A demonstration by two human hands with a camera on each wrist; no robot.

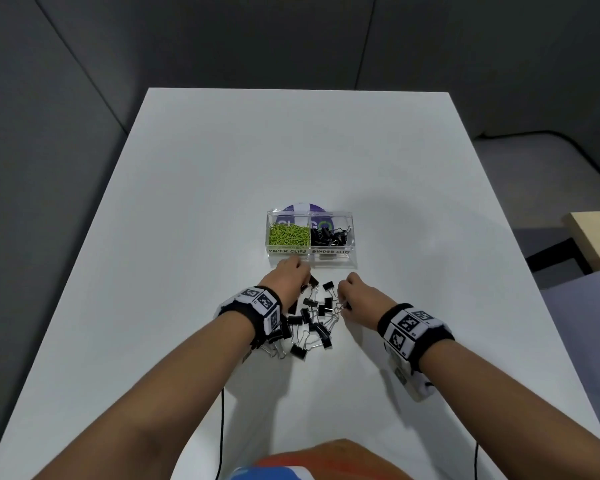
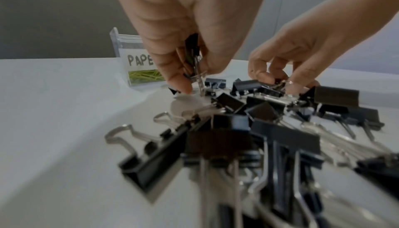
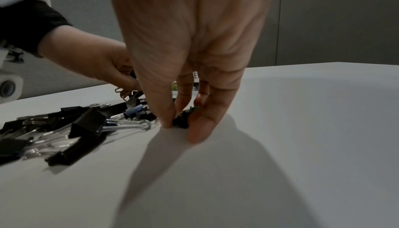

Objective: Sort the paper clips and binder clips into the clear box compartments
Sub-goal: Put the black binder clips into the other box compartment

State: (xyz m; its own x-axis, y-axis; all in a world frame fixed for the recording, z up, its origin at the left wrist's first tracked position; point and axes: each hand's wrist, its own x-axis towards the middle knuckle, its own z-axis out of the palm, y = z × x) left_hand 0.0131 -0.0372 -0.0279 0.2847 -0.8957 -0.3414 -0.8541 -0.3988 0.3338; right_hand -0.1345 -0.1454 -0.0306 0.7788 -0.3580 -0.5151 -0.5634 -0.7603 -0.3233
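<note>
From the head camera I've got the white bench (image 1: 194,237) and the clear box (image 1: 310,237) sitting mid-bench on a purple disc (image 1: 303,206) that's mostly hidden behind it; the left compartment, labelled for paper clips, holds the green paper clips (image 1: 289,234), the right one a heap of black binder clips (image 1: 329,236). Nearer me, a loose pile of binder clips (image 1: 310,322) lies between my wrists, part of it covered by the left wristband (image 1: 260,308). My left hand (image 1: 286,277) is down at the pile's far edge, just in front of the box, and my right hand (image 1: 359,294) is at the pile's right edge; fingertips on both are hidden from up here. Over to the left wrist view: the left hand (image 2: 183,32) has thumb and fingers curled, pinching a black binder clip (image 2: 192,51) by its body, wire handles hanging down, though blur makes it hard to say whether more than one is in there. Only the start of the box's paper label (image 2: 140,60) reads; the rest is behind the hand. The foreground clips are smeared and out of focus. Right wrist view now, dim: the right hand (image 3: 190,52) pinches a small black clip (image 3: 183,119) between thumb and fingertips right at the bench surface, its shape hard to make out.
</note>
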